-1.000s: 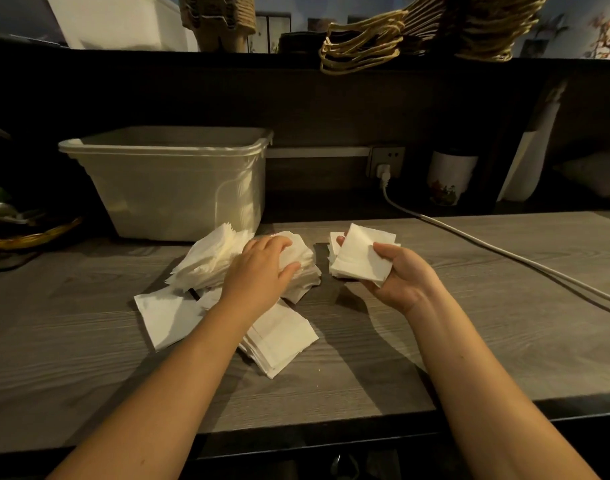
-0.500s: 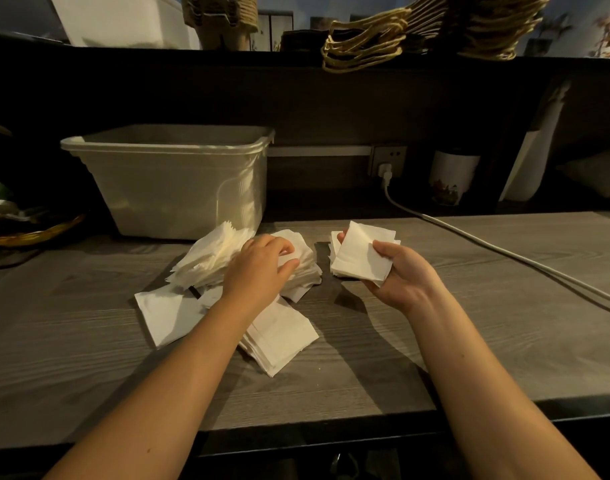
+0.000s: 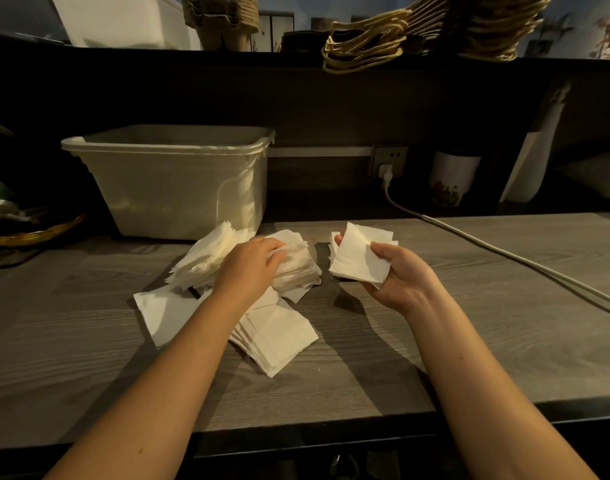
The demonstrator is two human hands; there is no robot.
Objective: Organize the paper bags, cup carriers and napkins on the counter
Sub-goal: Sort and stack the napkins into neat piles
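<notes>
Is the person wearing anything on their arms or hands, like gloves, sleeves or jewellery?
No. The left hand and right hand are bare: no gloves, rings or watch visible. The left forearm and right forearm are bare as well, with no sleeve in view.

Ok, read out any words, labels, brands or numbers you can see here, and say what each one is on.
No text here can be read.
cup: a printed picture only; any lettering is too blurred to read.
napkins: plain white, no print visible.
plastic bin: no label visible.
wall socket: no legible marking.
</notes>
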